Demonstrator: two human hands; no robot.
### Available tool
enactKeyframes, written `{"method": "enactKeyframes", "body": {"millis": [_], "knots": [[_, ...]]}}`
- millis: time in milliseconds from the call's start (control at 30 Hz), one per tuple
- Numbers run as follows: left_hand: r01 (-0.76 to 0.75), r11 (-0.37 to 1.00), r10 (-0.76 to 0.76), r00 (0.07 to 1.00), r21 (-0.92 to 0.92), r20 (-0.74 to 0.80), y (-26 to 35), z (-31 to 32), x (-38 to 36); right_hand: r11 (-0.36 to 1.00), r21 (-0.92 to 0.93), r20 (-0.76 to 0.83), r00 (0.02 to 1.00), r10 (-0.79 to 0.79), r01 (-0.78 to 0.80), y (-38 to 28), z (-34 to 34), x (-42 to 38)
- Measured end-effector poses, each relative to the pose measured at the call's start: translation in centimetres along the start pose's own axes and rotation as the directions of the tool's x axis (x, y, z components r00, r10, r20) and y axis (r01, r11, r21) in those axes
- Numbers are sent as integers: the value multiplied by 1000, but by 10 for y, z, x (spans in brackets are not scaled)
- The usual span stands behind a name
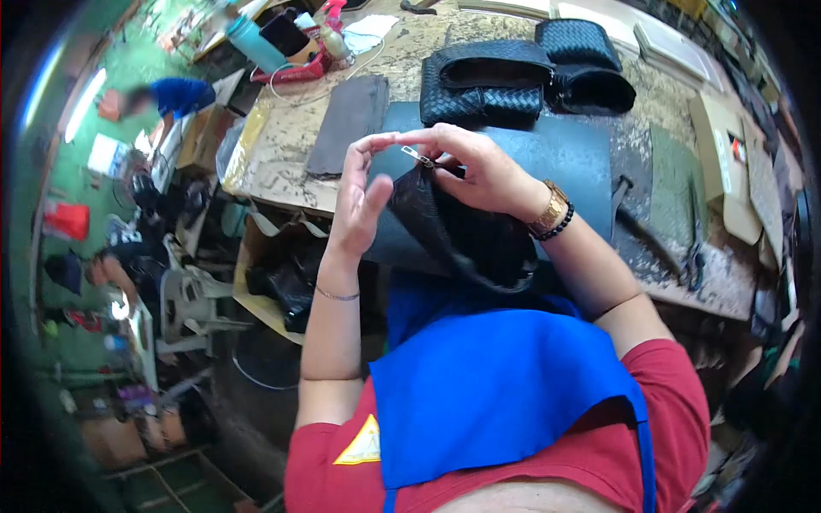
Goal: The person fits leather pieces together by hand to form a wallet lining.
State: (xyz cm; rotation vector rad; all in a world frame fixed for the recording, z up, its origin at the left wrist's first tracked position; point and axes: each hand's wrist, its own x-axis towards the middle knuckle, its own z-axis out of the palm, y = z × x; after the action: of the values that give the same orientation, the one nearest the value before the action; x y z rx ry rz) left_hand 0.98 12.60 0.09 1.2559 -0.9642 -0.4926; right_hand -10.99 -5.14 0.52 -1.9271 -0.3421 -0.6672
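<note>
A black woven pouch (462, 227) hangs at the table's front edge, its mouth gaping, with a metal zipper pull (417, 156) at its upper left end. My right hand (483, 171), below a gold watch and a dark bead bracelet, grips the pouch near that end with bent fingers. My left hand (359, 197) is raised at the pouch's left side, thumb apart from the curved fingers, holding nothing; its fingertips come close to those of my right hand. Beneath both lies a dark flat sheet (569, 162) on the table.
Black woven pieces (487, 103) lie at the table's back, a dark grey panel (349, 124) at left. A hammer (646, 231) and pliers (694, 256) are at right. Behind stands a teal bottle (255, 44). A box (272, 282) is below the table's left edge. Two people sit far left.
</note>
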Motion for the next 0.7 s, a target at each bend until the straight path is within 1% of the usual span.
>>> {"method": "enactKeyframes", "body": {"millis": [33,67,100,133,167,200,233,333,367,400,433,467,500,533,567,600,667,700], "knots": [[-31,998,26,996,51,84,0,-3,-1,997,-6,11,997,-75,76,4,1,-1],[-70,993,55,986,90,159,0,-4,-2,993,53,19,994,-105,104,7,4,-1],[-39,976,-5,979,213,204,2,-5,-7,991,34,28,991,-129,128,9,6,-2],[28,977,-62,986,210,157,3,-3,-10,988,18,44,987,-153,152,8,7,-3],[98,974,-121,987,202,106,6,1,-14,979,-48,-2,980,-197,197,6,8,-2],[167,968,-180,982,189,54,8,4,-15,979,-53,27,980,-197,198,4,6,-2],[81,969,-95,994,235,48,10,6,-13,978,-60,56,979,-196,199,4,4,-1],[103,943,-139,986,317,94,13,1,-18,986,-51,132,979,-153,161,-6,-7,0],[62,926,-101,991,372,86,19,4,-20,987,-53,144,980,-140,149,-8,-11,0],[77,923,-110,992,377,67,21,3,-23,989,-55,154,980,-128,138,-10,-15,0],[92,919,-119,992,382,49,23,1,-25,995,-41,131,988,-82,88,-9,-18,-1],[106,915,-128,991,389,31,24,-2,-26,991,-74,142,985,-98,110,-8,-22,-1],[52,900,-80,996,433,46,25,-5,-27,986,-106,153,982,-113,130,-8,-25,-2],[56,900,-83,996,431,44,26,-6,-27,979,-137,164,978,-129,152,-7,-26,-2],[58,901,-84,996,430,42,27,-7,-28,977,-129,99,982,-160,172,-5,-21,-2],[61,902,-86,996,428,40,28,-7,-29,976,-157,113,984,-137,154,-4,-17,-4],[142,922,-143,989,359,-23,29,-3,-31,970,-214,143,986,-87,117,-3,-11,-6],[180,930,-172,984,321,-53,28,-1,-31,965,-207,152,980,-130,160,-2,-10,-5]]}}
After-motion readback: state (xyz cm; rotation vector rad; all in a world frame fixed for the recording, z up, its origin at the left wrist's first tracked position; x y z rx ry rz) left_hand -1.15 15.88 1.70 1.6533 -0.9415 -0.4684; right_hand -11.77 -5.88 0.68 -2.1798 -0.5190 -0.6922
